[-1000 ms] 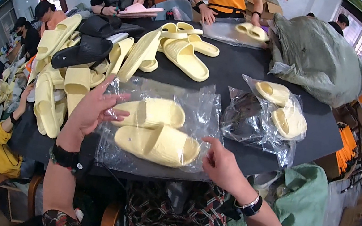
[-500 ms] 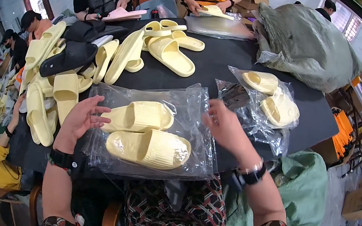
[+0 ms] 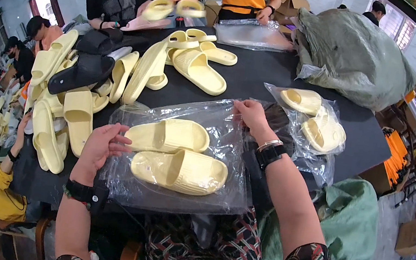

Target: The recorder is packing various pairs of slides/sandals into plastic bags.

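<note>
Two pale yellow slide slippers [image 3: 179,171] lie side by side inside a clear plastic bag [image 3: 117,181] on the black table in front of me. My right hand [image 3: 252,116] pinches the bag's far right corner between thumb and fingers. At the bag's left side, my left hand [image 3: 101,149] is open, its fingers stretched toward the heel of the farther slipper and resting near the plastic. To the right, another pair of yellow slippers [image 3: 323,130] lies in a second clear bag, crumpled around it.
Loose yellow slippers and black slippers [image 3: 81,73] are heaped at the left. Across the black table [image 3: 250,76], two people handle slippers and a stack of clear bags [image 3: 254,36]. A large grey-green sack [image 3: 353,50] stands far right; green cloth [image 3: 351,225] hangs near right.
My right hand has moved to the bag's far right corner and closed on it. The slippers and bag have shifted slightly right. Across the table, a co-worker's hand now holds out two yellow slippers.
</note>
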A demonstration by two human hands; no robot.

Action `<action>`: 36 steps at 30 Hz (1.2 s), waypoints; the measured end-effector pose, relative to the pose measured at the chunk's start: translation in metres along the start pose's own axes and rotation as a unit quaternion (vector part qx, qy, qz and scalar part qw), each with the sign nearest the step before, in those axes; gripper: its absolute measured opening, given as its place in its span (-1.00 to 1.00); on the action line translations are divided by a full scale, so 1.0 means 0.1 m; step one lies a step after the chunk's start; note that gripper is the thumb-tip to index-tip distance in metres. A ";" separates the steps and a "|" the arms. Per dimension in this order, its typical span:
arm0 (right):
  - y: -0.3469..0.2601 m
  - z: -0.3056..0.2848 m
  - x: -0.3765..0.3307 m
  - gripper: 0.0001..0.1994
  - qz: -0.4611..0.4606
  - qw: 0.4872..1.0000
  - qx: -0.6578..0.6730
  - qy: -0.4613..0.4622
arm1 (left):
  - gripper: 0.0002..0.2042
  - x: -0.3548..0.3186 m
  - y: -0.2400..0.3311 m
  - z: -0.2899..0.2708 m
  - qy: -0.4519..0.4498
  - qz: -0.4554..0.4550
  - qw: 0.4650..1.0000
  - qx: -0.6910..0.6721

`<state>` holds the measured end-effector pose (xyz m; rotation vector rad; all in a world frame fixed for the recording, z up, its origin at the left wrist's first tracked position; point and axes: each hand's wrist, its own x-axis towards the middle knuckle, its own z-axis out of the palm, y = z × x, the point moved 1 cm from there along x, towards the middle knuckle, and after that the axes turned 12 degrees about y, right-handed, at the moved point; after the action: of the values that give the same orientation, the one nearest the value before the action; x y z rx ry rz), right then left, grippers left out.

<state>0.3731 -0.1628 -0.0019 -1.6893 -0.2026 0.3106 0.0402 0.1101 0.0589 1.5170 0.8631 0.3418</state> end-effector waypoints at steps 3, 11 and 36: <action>-0.09 -0.10 -0.07 -0.60 0.033 0.999 -0.027 -0.008 | -0.44 -0.05 0.04 0.08 -0.016 -0.041 0.997 -0.061; -0.54 -0.55 -1.11 -0.71 -0.316 0.896 -0.308 0.044 | -0.45 -0.31 -0.11 0.05 -0.036 -0.030 0.996 -0.077; 0.03 -0.31 -1.68 -0.41 -0.473 0.806 -0.347 -0.081 | -0.77 -0.71 -0.22 -0.26 -0.109 0.076 0.991 -0.017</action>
<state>0.2239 -0.2445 0.0140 -2.0237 -1.3729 -0.4392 -0.0320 0.0786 0.0618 1.5603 0.5698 0.2939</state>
